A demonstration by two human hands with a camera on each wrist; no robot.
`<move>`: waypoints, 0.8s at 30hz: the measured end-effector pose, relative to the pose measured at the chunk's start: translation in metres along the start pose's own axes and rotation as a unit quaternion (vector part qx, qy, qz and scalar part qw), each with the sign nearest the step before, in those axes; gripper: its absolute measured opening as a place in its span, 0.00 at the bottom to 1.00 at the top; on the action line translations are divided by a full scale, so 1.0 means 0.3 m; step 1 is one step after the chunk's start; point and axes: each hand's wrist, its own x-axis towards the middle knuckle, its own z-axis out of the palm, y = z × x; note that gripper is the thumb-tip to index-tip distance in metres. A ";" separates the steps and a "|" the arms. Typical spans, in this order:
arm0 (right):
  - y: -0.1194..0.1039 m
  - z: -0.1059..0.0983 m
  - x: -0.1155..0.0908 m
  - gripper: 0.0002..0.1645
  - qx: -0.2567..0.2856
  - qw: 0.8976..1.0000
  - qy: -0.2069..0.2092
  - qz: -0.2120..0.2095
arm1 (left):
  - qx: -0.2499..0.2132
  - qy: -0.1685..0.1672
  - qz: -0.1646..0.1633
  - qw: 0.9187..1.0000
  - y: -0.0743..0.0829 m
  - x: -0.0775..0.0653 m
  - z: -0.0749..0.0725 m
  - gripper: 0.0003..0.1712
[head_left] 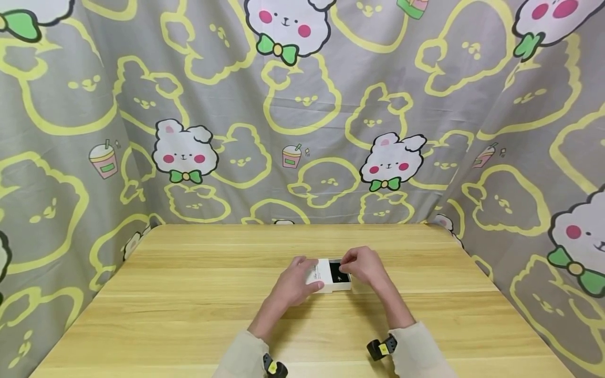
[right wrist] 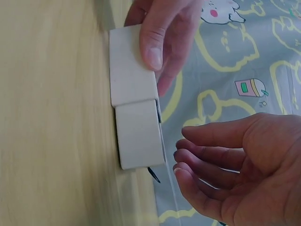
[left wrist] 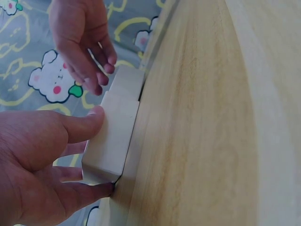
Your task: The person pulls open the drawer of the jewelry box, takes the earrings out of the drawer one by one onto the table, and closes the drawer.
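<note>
A small white box (head_left: 323,270) with a slide-out drawer lies on the table. My left hand (head_left: 294,282) grips its outer sleeve (right wrist: 133,70) from the left, thumb along the near side. The drawer (right wrist: 138,134) sticks out to the right, partly pulled from the sleeve. Black lining (head_left: 334,274) shows inside it, with a tiny star-shaped silvery piece (head_left: 339,279) on top. Above the drawer's right end hovers my right hand (head_left: 365,265), fingers loosely bent. In the right wrist view its fingertips stand apart from the box with nothing visible between them. A black ribbon tab (right wrist: 154,175) pokes out at the drawer's end.
The wooden table (head_left: 212,315) spreads around the box on all sides. Grey curtains (head_left: 227,105) printed with cartoon bears and cups hang behind it and at both sides. Each wrist wears a small black camera (head_left: 382,347).
</note>
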 end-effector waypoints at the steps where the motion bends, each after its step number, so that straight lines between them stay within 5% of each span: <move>1: -0.002 0.003 0.000 0.02 -0.001 1.000 -0.001 0.001 | 0.000 0.000 -0.001 1.000 -0.001 0.001 0.001 0.36; 24: -0.030 0.045 -0.011 0.04 -0.043 0.999 -0.001 -0.001 | 0.004 0.003 0.000 1.000 -0.009 0.004 0.001 0.35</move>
